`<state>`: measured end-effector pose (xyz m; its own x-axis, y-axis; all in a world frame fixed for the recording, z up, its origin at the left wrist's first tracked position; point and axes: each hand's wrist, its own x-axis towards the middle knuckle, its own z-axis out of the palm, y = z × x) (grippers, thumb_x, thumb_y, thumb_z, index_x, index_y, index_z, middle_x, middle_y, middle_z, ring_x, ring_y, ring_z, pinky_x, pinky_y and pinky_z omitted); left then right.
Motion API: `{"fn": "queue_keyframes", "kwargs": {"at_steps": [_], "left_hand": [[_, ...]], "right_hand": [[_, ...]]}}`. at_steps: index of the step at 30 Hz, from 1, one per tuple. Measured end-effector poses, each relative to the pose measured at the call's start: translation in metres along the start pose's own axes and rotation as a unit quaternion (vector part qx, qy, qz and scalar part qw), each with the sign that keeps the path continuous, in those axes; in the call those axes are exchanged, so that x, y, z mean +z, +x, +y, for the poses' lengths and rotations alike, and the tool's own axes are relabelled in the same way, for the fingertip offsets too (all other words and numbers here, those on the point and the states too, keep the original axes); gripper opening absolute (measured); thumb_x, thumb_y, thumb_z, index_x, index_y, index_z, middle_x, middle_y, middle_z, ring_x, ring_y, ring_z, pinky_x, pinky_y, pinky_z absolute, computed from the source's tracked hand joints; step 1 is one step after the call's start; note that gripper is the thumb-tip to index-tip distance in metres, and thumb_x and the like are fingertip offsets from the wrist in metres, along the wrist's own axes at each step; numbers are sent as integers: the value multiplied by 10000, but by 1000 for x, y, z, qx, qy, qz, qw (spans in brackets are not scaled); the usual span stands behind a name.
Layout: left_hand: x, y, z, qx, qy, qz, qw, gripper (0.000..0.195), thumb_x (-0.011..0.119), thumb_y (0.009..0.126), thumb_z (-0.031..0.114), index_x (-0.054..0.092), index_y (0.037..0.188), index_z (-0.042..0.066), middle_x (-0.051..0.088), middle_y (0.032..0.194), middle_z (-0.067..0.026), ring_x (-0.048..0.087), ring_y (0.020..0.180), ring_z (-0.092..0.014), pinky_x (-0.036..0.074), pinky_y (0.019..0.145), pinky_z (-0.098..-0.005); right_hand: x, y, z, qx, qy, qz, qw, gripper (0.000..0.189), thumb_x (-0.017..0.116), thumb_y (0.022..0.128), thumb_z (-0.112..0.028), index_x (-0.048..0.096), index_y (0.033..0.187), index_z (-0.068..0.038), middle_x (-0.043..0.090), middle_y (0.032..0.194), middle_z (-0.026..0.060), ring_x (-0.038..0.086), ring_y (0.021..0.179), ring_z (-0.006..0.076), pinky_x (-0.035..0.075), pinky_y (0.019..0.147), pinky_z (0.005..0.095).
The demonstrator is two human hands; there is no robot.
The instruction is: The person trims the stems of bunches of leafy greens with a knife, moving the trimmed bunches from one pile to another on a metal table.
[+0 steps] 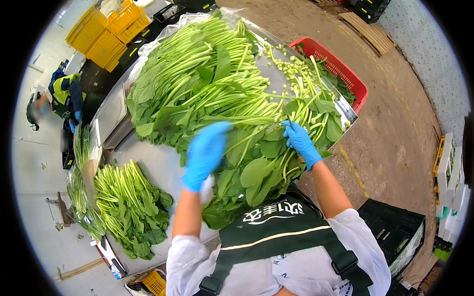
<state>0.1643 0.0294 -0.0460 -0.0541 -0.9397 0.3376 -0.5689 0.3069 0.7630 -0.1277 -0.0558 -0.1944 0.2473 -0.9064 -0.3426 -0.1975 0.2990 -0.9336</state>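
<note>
A large heap of leafy green vegetables with pale stems (207, 77) covers much of the metal table. My left hand (209, 151), in a blue glove and blurred by motion, is over the leaves on the heap's near side; its fingers are unclear. To the right, my right hand (298, 140), also gloved, is closed on a small knife (288, 114), whose thin dark blade points away from me among the stems. Loose leafy stalks (324, 114) lie just beyond it. Cut stem ends (292, 68) are scattered on the table's far right.
A red basket (333, 61) with leaves stands beyond the table's right edge. A metal scale or tray (113, 114), bunched greens (129, 207) and bagged greens (79, 192) are at left. Another person (64, 92) works at far left near yellow crates (100, 40). Black crates (392, 225) stand at lower right.
</note>
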Motion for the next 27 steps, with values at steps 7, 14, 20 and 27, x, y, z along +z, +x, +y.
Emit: {"fn": "queue_keyframes", "kwargs": {"at_steps": [7, 14, 20, 27], "left_hand": [[146, 80, -35, 39, 464, -256, 847, 340, 614, 817, 68, 615, 1156, 35, 536, 993, -129, 536, 958, -340, 450, 858, -396], [96, 75, 21, -224, -120, -245, 936, 272, 595, 939, 194, 604, 1138, 10, 639, 1037, -98, 617, 935, -200, 508, 821, -328], [88, 64, 29, -330, -361, -251, 835, 300, 562, 950, 175, 581, 1167, -31, 663, 1053, -127, 649, 891, -171, 543, 760, -286], [83, 57, 51, -387, -419, -237, 787, 337, 612, 922, 193, 567, 1169, -33, 650, 1086, -136, 645, 901, -202, 535, 778, -312]], "right_hand": [[-20, -19, -20, 37, 111, -57, 991, 371, 415, 1024, -309, 532, 1323, -122, 551, 809, 19, 533, 573, 98, 454, 536, 249], [-34, -44, -37, -291, -192, 64, 935, 418, 510, 956, -228, 478, 1369, -173, 652, 922, 135, 652, 699, 307, 530, 614, 377], [-33, -51, -87, -257, -331, -24, 908, 503, 564, 920, -184, 441, 1408, -204, 658, 1054, 124, 657, 841, 331, 538, 695, 418], [-32, -48, -83, -39, 145, -173, 973, 313, 629, 921, -290, 627, 1159, -86, 622, 810, 19, 579, 637, 118, 473, 573, 279]]}}
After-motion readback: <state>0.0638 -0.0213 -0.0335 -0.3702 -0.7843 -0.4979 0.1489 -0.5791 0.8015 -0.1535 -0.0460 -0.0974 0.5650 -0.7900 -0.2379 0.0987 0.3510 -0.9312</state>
